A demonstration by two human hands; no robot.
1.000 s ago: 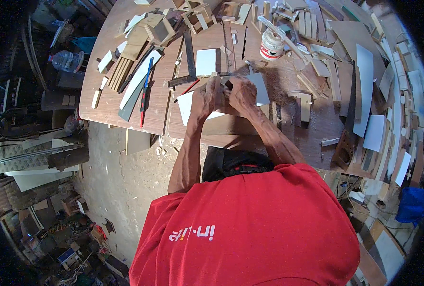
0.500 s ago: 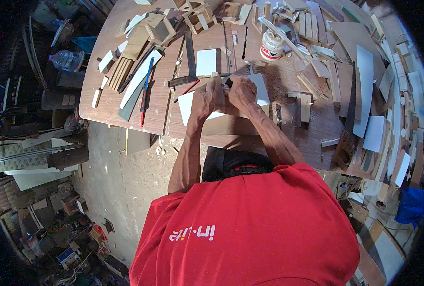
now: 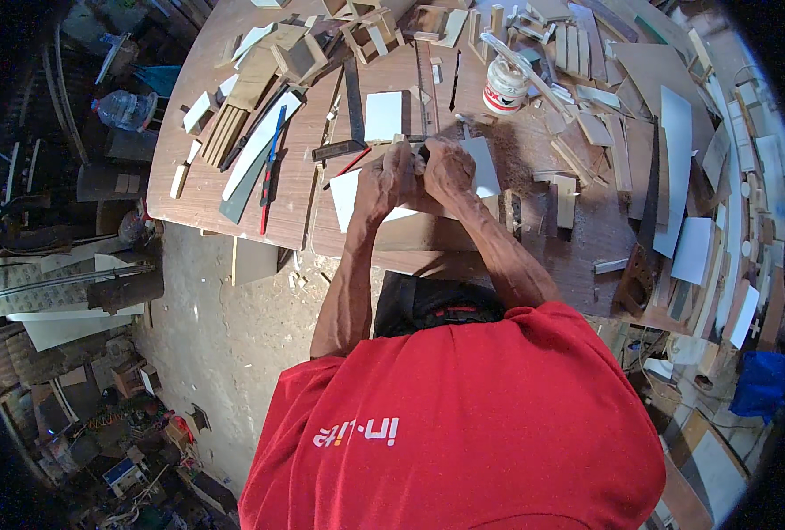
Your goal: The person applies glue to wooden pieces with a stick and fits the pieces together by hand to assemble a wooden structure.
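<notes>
My left hand and my right hand are close together over the near middle of the workbench, both closed. Brownish, wood-like material shows between them; the fingers hide most of it, so its kind is unclear. Something small and dark lies by my right fingertips, too covered to name. Below my hands are white sheets and a brown board along the bench's front edge. A white rectangular panel lies just beyond my fingers. Left of my left hand are a red pencil-like stick and a dark try square.
A white jar with a stick across its top stands at the back right. Small wooden frames and offcuts crowd the far side. A blue-and-red tool lies at left. Long strips line the right. Concrete floor shows at left.
Nearly everything stays in place. Both hands keep their position and closed grip; my right forearm has shifted very slightly to the left.
</notes>
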